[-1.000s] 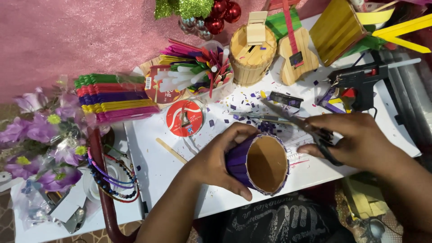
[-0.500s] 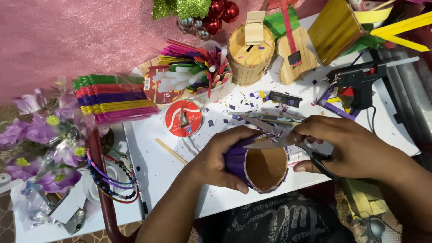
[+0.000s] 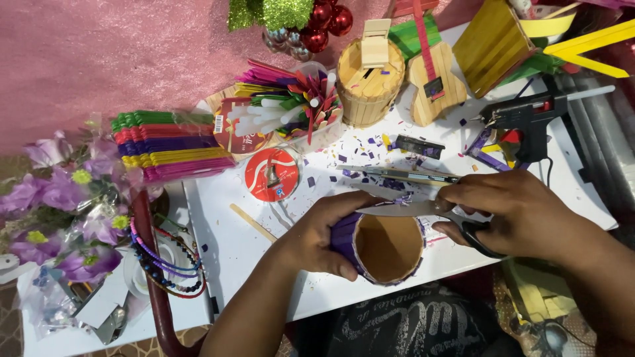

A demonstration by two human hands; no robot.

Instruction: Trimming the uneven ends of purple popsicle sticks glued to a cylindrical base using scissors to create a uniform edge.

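Clamped around the purple stick-covered cup [image 3: 382, 246], my left hand [image 3: 316, 237] kept it tipped on its side at the lower centre of the frame, its open mouth toward the camera, thumb low on the rim and fingers wrapped over the top. My right hand [image 3: 522, 215] was closed through the black handles of the scissors [image 3: 423, 211], whose blades lay along the cup's upper rim; I could not tell how far the blades stood apart. Both sat over the near edge of the white table [image 3: 231, 244], littered with purple clippings. Just beyond the scissors lay a utility knife [image 3: 403, 175], and left of it a round red tape roll [image 3: 271, 174]. Farther back, at upper right, rested a black glue gun [image 3: 522, 119]. Beyond stood a wooden stick barrel [image 3: 369, 82] and a small stick guitar [image 3: 433, 79], with bundles of coloured craft sticks [image 3: 169, 145] at left.
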